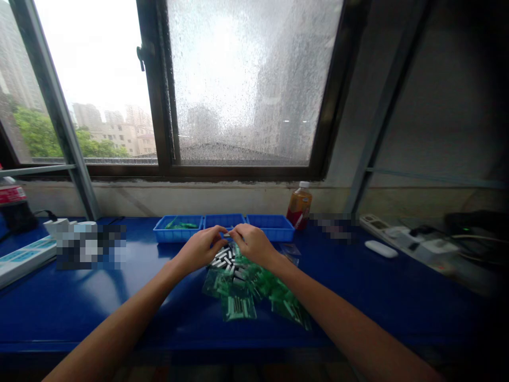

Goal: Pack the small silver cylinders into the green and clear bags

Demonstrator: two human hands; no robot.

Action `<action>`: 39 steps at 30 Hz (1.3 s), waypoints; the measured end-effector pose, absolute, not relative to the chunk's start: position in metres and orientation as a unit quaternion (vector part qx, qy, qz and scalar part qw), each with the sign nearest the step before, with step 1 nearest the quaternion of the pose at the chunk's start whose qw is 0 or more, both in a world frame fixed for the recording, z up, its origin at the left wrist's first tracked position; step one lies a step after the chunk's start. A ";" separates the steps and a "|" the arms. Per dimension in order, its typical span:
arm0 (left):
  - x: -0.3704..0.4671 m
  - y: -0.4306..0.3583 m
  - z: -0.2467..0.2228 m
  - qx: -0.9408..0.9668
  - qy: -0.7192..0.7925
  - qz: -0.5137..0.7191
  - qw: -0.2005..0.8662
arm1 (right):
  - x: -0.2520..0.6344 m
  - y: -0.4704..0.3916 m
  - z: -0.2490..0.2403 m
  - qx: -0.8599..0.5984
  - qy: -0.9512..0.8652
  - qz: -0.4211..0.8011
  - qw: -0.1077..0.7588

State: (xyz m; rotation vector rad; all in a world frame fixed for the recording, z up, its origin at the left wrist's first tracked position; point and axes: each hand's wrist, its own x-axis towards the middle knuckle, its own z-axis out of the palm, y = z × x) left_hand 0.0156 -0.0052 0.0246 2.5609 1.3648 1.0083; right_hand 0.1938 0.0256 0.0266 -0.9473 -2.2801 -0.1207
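Note:
My left hand [203, 247] and my right hand [253, 245] meet over the middle of the blue table, fingertips pinched close together. Between them is a small light-coloured piece [227, 234], too small to name, which both hands appear to grip. Just below my fingers lies a heap of small black-and-white pieces [226, 259]. Green-tinted clear bags [238, 307] with small slim parts inside spread from the heap toward the front and right, partly under my right forearm. Behind my hands, the middle blue tray [225, 217] is partly hidden.
A left blue tray [159, 234] contains green items; a right blue tray [284, 234] adjoins the middle one. Beside it stands an amber drink bottle [301, 203]. Power strips [27, 258] lie at both sides. A white rounded object [380, 249] rests at right, a dark cola bottle [16, 207] far left.

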 end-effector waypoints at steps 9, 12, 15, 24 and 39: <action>0.016 -0.006 0.025 0.819 0.463 0.337 0.021 | 0.192 0.021 0.029 -0.360 -0.875 -0.044 0.322; 0.017 -0.007 0.025 0.825 0.455 0.333 0.023 | 0.193 0.021 0.031 -0.364 -0.875 -0.072 0.312; 0.017 -0.007 0.025 0.835 0.442 0.327 0.023 | 0.194 0.022 0.031 -0.359 -0.879 -0.097 0.298; 0.018 -0.005 0.022 0.842 0.437 0.314 0.038 | 0.195 0.025 0.029 -0.351 -0.875 -0.147 0.299; 0.019 -0.002 0.017 0.843 0.432 0.317 0.044 | 0.197 0.029 0.027 -0.319 -0.897 -0.135 0.276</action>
